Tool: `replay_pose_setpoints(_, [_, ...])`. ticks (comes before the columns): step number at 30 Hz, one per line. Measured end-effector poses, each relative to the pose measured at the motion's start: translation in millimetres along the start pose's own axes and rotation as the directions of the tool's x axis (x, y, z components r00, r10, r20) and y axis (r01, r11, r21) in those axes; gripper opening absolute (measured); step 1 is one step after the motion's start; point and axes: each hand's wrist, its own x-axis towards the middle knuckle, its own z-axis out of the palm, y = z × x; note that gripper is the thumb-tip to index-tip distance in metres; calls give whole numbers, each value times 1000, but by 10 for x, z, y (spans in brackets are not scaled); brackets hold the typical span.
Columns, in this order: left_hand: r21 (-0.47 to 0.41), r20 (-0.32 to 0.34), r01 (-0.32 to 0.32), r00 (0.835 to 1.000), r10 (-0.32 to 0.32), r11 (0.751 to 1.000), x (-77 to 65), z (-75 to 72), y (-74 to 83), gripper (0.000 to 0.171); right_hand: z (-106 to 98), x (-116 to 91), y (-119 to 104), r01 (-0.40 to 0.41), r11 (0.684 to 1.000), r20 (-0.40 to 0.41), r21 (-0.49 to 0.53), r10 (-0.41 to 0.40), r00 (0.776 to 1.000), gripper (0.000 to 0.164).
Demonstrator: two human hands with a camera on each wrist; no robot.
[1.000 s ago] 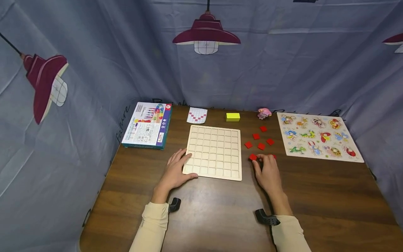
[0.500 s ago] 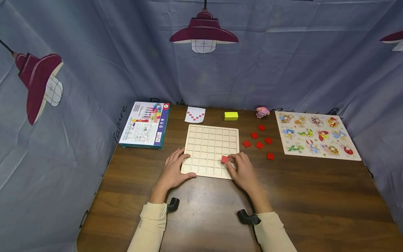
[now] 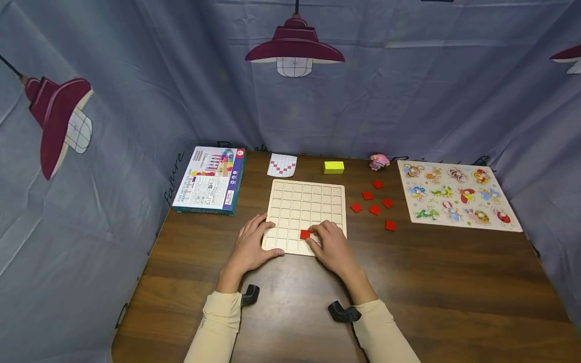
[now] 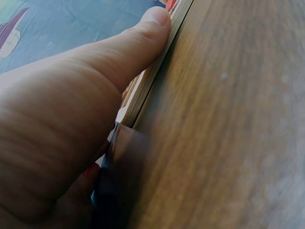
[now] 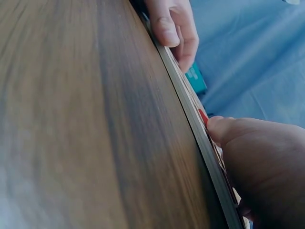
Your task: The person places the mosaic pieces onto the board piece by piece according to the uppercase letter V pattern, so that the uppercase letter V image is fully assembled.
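A wooden grid board [image 3: 306,201] lies in the middle of the table, its cells bare around one red square tile [image 3: 305,234] in the front rows. My right hand [image 3: 333,247] pinches that tile at its right side between thumb and fingers, low over the board. At the board's front left corner rests my left hand [image 3: 249,244], its fingers along the left edge and its thumb [image 4: 155,21] against the front edge. In the right wrist view the tile [image 5: 203,117] shows at the right thumb tip. Several loose red tiles [image 3: 374,209] lie right of the board.
Behind the board are a pattern card [image 3: 282,165] with a red V of squares, a yellow block [image 3: 334,168] and a small pink figure [image 3: 379,162]. A game box [image 3: 209,181] lies at the left, an insect puzzle board [image 3: 458,196] at the right on the wooden table [image 3: 454,282].
My right hand has picked a red tile from the loose ones and carried it left onto the front part of the grid board. My left hand has stayed at the board's corner.
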Motion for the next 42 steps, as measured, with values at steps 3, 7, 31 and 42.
replay_pose_setpoints(3, [1, 11, 6, 1000, -6, 1000, 1, 5, -7, 81, 10, 9, -10, -3, 1000, -13, -1, 3, 1000, 24])
replay_pose_setpoints(7, [7, 12, 8, 1000, -8, 1000, 0, 9, -8, 82, 14, 10, -27, -5, 1000, -40, 7, 6, 999, 23])
replay_pose_setpoints(31, [10, 2, 7, 1000, -7, 1000, 17, 12, -10, 82, -823, -476, 1172, -647, 761, -255, 47, 635, 729, 50])
replay_pose_setpoints(42, [4, 9, 15, 1000, -15, 1000, 16, -5, -6, 82, -805, -449, 1164, -635, 768, -270, 79, 630, 728, 38])
